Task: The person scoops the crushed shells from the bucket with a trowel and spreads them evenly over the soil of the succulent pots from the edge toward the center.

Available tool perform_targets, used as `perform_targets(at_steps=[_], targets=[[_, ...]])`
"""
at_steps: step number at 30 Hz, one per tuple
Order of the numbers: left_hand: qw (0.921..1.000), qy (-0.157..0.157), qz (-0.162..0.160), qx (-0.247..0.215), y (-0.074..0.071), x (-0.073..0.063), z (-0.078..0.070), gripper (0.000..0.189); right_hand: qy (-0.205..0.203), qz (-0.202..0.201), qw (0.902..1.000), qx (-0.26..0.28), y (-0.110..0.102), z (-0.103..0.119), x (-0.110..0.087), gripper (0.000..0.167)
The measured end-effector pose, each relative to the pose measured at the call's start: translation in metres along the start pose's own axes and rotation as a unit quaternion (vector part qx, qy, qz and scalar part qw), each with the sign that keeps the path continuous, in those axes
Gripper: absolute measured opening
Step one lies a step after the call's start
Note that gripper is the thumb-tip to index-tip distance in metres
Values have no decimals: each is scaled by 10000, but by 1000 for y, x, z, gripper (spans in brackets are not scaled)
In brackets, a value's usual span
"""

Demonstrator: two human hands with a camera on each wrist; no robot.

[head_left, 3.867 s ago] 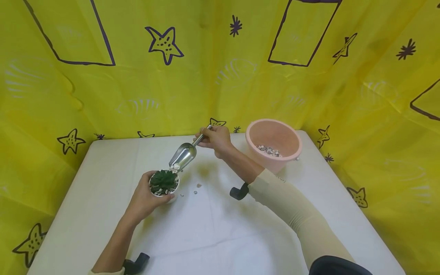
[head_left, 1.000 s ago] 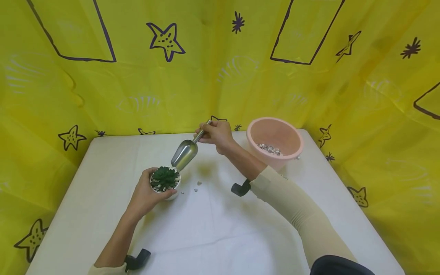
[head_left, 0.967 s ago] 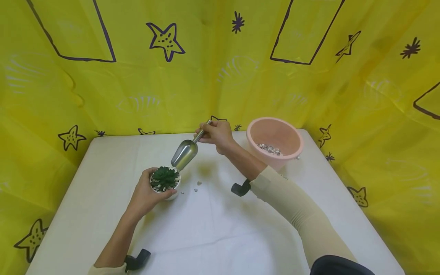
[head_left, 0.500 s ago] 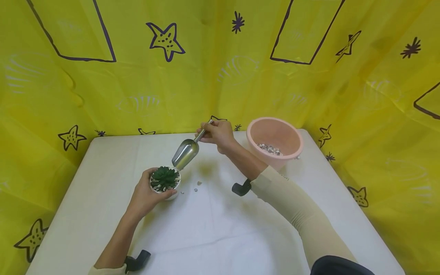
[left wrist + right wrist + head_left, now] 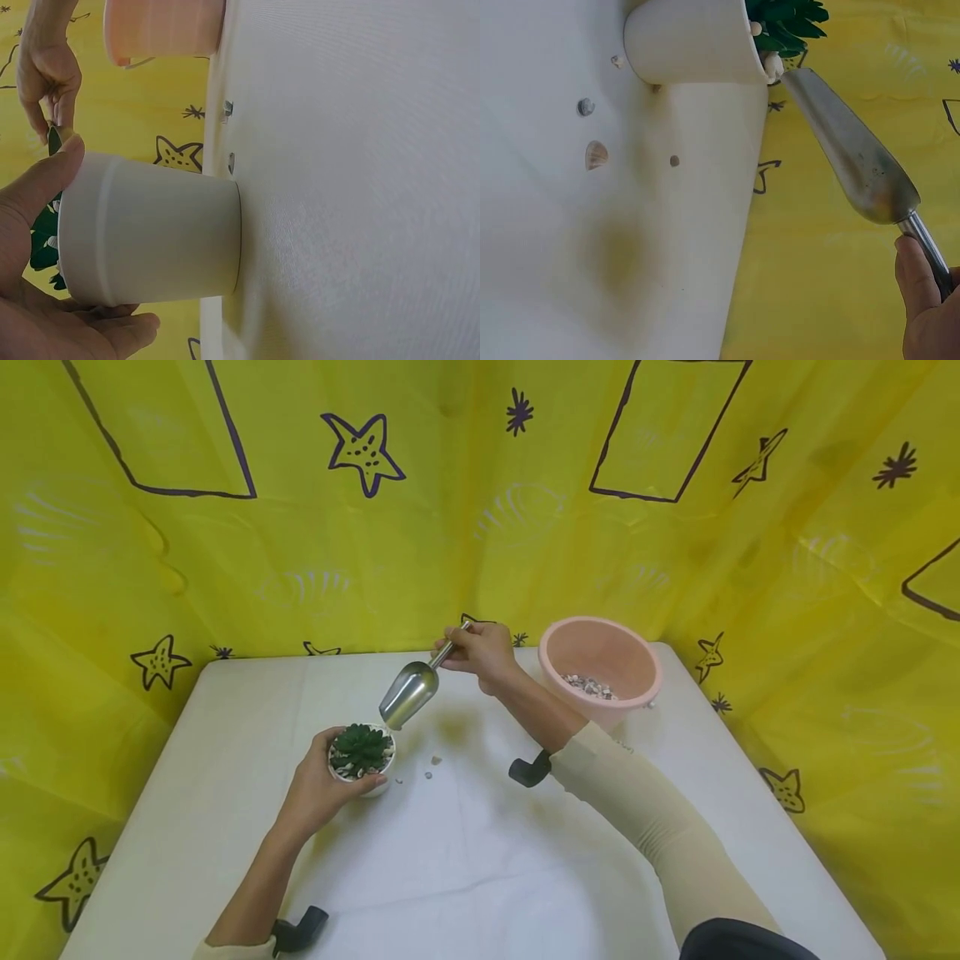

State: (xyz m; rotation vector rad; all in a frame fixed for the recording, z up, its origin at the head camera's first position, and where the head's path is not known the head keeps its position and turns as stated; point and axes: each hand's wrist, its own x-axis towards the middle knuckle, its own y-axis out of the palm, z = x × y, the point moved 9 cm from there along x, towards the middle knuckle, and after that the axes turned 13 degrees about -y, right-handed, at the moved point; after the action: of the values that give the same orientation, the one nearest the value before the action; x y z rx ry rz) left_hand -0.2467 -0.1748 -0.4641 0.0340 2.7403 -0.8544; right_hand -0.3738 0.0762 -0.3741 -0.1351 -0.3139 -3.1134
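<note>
My left hand (image 5: 321, 787) grips a white flowerpot (image 5: 161, 229) around its upper part, thumb on the near side of the rim and fingers opposite. A green succulent (image 5: 362, 748) fills the pot, with pale shells and pebbles around it. My right hand (image 5: 483, 653) pinches the handle of a metal scoop (image 5: 409, 693), its bowl tilted down toward the pot. In the right wrist view, the scoop's tip sits right by the pot's rim, close to white shells (image 5: 773, 66). No load shows in the bowl; its inside is partly hidden.
Behind my right forearm stands a pink bucket (image 5: 551, 647) with shells and pebbles (image 5: 590, 686) in it. Several loose pieces lie right of the pot, among them a ribbed seashell (image 5: 596, 155) and a grey snail shell (image 5: 586, 107). Yellow patterned cloth (image 5: 420, 543) hangs behind the white table (image 5: 480, 860).
White shells on the scoop's lip have gone from it since the earliest frame. The scoop and right hand have drawn slightly up and right; the left hand stays on the pot.
</note>
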Motion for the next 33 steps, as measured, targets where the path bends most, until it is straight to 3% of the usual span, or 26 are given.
perform_targets(at_steps=[6, 11, 23, 33], targets=[[10000, -40, -19, 55, 1, -1, 0, 102, -30, -100, 9999, 135, -9, 5, 1, 26], [10000, -25, -38, 33, 1, -1, 1, 102, -35, -233, 9995, 195, -25, 21, 2, 29], [9999, 47, -128, 31, -1, -3, 1, 102, -378, -920, 9933, 590, -96, 93, 3, 13], [9999, 102, -105, 34, 0, -3, 1, 102, -479, -1268, 9890, 589, -152, 122, -4, 13]])
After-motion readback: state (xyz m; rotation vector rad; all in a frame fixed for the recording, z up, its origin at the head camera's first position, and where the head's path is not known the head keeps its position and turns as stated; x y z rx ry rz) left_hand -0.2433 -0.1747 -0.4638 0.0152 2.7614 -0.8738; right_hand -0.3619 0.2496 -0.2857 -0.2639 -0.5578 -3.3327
